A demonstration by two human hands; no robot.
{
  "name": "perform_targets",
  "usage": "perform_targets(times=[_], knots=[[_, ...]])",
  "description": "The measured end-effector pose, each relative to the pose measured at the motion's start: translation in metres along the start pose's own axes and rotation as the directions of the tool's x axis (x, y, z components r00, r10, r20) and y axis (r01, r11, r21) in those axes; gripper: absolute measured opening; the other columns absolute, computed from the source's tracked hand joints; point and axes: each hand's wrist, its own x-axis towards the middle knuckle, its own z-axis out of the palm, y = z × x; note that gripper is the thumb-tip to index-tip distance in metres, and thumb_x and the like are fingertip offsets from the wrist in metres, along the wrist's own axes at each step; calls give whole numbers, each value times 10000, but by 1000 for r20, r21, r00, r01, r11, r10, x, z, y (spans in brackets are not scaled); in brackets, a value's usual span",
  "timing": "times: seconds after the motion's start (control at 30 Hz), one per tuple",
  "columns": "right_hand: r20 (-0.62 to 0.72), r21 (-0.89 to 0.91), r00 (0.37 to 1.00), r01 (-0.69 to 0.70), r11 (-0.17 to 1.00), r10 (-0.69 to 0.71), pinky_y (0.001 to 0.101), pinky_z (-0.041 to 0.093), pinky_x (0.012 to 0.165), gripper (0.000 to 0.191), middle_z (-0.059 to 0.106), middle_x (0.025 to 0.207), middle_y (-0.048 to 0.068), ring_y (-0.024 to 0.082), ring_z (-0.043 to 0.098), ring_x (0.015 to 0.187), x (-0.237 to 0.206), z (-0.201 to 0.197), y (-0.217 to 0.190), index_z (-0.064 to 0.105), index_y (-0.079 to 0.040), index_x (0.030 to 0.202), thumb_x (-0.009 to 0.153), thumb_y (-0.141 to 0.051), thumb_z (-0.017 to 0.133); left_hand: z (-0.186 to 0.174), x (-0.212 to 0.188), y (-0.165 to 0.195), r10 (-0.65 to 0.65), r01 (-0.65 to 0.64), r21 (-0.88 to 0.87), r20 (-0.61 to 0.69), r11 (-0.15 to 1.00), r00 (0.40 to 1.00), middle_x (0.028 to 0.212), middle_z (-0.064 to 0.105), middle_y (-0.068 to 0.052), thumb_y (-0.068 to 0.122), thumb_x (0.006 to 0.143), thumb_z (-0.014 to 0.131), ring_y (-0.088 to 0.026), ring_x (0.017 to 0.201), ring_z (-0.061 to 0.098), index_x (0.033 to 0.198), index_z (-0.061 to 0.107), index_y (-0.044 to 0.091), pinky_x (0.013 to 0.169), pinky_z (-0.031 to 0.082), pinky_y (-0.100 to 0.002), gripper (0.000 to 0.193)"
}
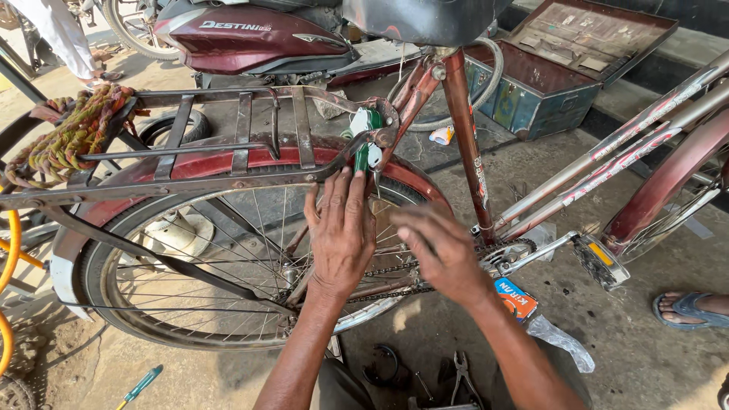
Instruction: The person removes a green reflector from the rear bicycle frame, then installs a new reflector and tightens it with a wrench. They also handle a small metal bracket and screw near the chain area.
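Observation:
A maroon bicycle stands side-on in front of me, its rear wheel point(190, 304) under a maroon mudguard point(220, 161) and a rusty carrier rack point(243, 133). My left hand point(342, 237) lies with its back to me against the tyre, and its straight fingertips reach the rack's stay just below a green-and-white object point(367, 140). My right hand point(439, 254) is blurred. It hovers over the spokes and chain point(387, 269) beside the seat tube point(463, 137), fingers curled downward; what it holds, if anything, is hidden.
A pedal point(600, 260) sticks out at right. On the ground lie pliers point(460, 372), a green-handled screwdriver point(141, 383), a small orange-and-blue box point(515, 298) and a plastic bag point(562, 343). Behind are an open metal toolbox point(562, 72) and a maroon scooter point(250, 36). Another person's sandalled foot point(691, 307) is at right.

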Motion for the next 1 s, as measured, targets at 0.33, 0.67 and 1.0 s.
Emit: perform_targets(times=[0.33, 0.67, 1.0], knots=[[339, -340, 928, 271, 901, -151, 528, 390, 1126, 386, 699, 1180, 219, 395, 631, 1156, 174, -36, -38, 621, 13, 1344, 991, -140, 657, -11, 0, -20, -233, 224, -187, -31, 957, 972, 1139, 615, -171, 74, 877, 763, -348, 1002, 601, 1338, 637, 77, 847, 512, -477, 478], [422, -362, 898, 290, 886, -121, 514, 333, 1197, 521, 684, 1359, 170, 379, 561, 1333, 185, -31, -2, 653, -25, 1342, 837, -129, 732, -21, 16, -23, -336, 319, -169, -87, 933, 938, 1205, 681, -110, 31, 890, 752, -316, 984, 613, 1241, 701, 102, 852, 482, -444, 362], [420, -180, 907, 117, 977, -31, 519, 364, 1204, 573, 654, 1404, 199, 405, 544, 1394, 198, -43, 10, 618, -17, 1413, 869, -159, 728, 14, 19, 0, -357, 312, -222, -203, 924, 912, 1231, 634, -175, 0, 932, 715, -344, 1158, 600, 1293, 642, 21, 949, 454, -479, 369]])
